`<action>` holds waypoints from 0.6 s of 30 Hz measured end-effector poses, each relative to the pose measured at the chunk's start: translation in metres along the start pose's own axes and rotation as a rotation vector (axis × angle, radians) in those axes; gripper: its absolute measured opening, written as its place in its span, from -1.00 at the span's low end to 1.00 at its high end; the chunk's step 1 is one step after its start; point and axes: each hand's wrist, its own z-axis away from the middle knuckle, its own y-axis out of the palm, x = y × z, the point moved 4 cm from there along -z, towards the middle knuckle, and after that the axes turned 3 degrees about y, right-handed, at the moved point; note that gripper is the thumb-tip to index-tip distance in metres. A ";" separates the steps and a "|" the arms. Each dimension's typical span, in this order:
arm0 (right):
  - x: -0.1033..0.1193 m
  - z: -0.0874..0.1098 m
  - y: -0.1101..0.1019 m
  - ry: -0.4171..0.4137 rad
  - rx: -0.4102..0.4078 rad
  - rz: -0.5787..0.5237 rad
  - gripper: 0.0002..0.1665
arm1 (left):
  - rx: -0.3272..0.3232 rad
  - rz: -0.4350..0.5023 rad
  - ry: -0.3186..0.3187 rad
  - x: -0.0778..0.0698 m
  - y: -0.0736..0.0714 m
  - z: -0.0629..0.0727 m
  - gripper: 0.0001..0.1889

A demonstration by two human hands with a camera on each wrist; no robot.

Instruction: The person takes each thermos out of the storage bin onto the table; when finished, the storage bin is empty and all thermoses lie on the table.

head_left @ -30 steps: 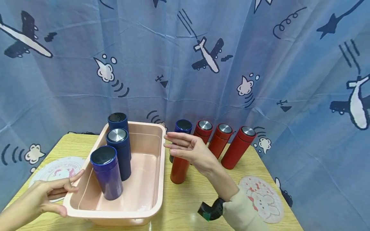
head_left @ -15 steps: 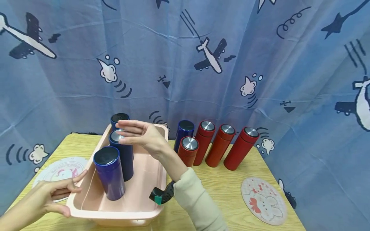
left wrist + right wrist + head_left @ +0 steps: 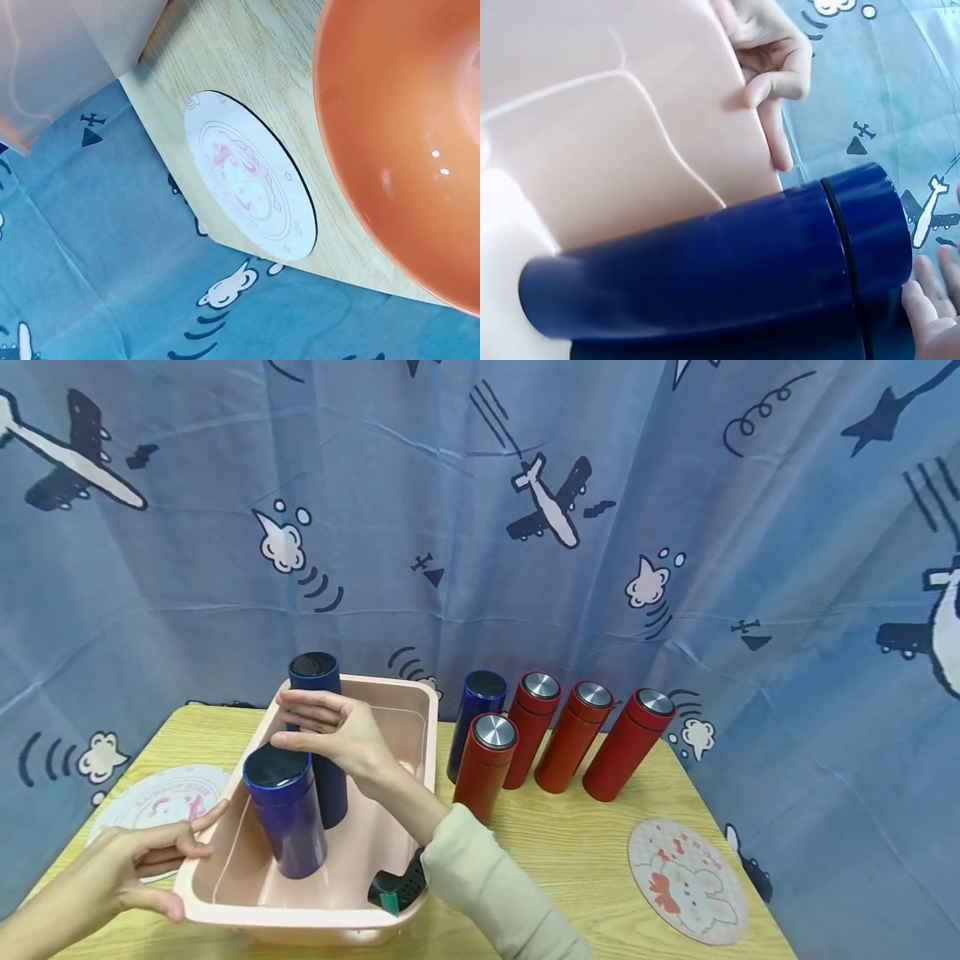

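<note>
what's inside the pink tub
Front bottle, middle bottle and back bottle, all blue. The right hand hides the middle one's lid and much of the back one.

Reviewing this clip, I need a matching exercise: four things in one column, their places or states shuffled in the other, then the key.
Column 1
1. left hand
2. right hand
3. front blue bottle
4. rabbit-print mat

Column 2
A. stands upright inside the pink tub
B. lies flat on the table
C. is at the top of the middle blue bottle
D. holds the tub's rim

Right pairs: 1-D, 2-C, 3-A, 4-B
</note>
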 end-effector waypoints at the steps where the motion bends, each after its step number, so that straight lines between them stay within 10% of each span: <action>1: 0.000 0.001 0.000 0.008 0.012 0.022 -0.45 | -0.003 -0.008 -0.004 0.000 0.000 -0.001 -0.41; 18: -0.009 0.001 0.007 0.153 0.120 0.339 -0.17 | -0.001 -0.038 -0.017 -0.002 -0.001 -0.001 -0.49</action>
